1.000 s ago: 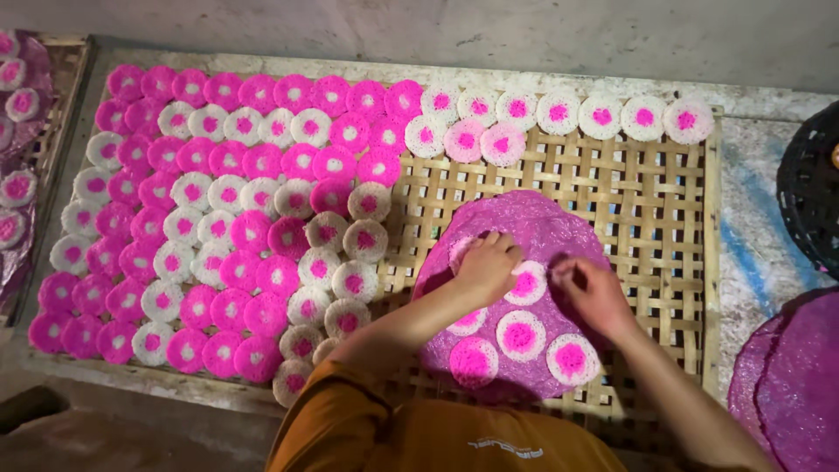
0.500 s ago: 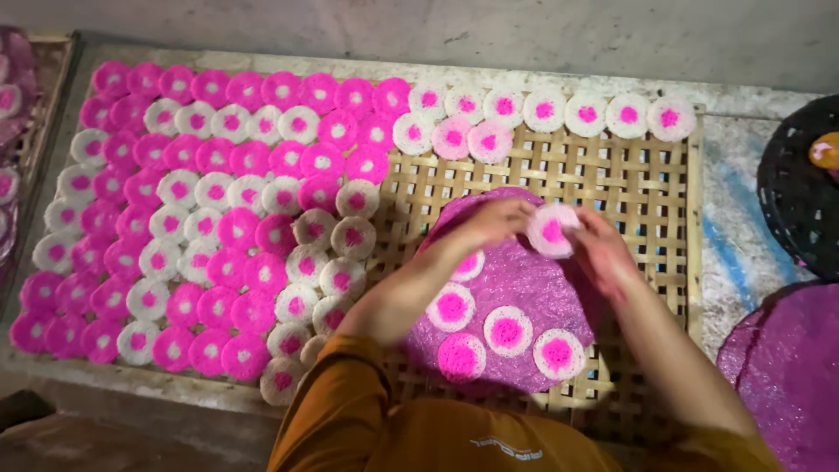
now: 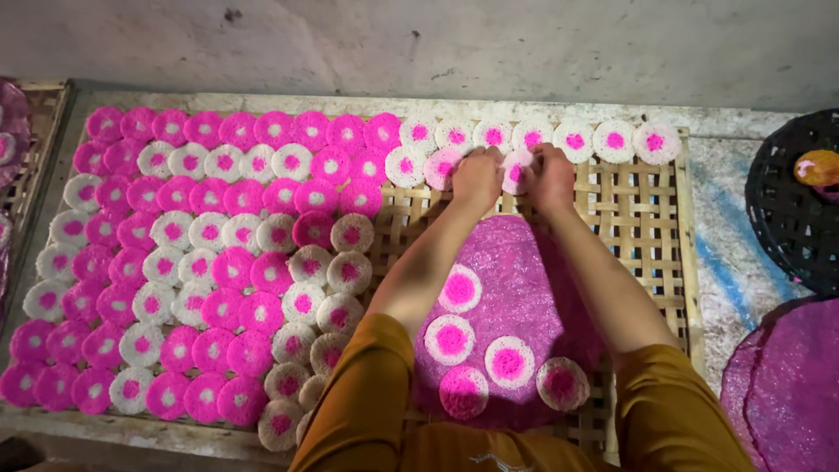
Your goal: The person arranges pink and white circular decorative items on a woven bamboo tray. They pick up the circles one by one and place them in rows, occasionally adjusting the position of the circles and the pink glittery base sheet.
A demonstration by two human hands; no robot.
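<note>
Item: small round white lacy disc with pink centre (image 3: 516, 171), upper centre of frame, on woven bamboo tray (image 3: 651, 214).
Left hand (image 3: 477, 177) and right hand (image 3: 552, 176): both pressing disc, right nearer.
Grip: fingers closed on disc edges.
Round disc, no long axis.

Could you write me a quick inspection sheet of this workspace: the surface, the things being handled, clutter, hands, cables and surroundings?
Surface: woven bamboo tray on a worn concrete ledge; its left half is covered, its right part bare lattice.
Job's things: small round cakes, pink and white with pink centres, in overlapping rows; five more lie on a large pink disc near the person.
Clutter: nothing seen.
Hands: left hand and right hand side by side at the far row, both on one white cake.
Cables: nothing seen.
Surroundings: black basket and another pink disc at right; a second tray's edge at left; grey wall behind.
</note>
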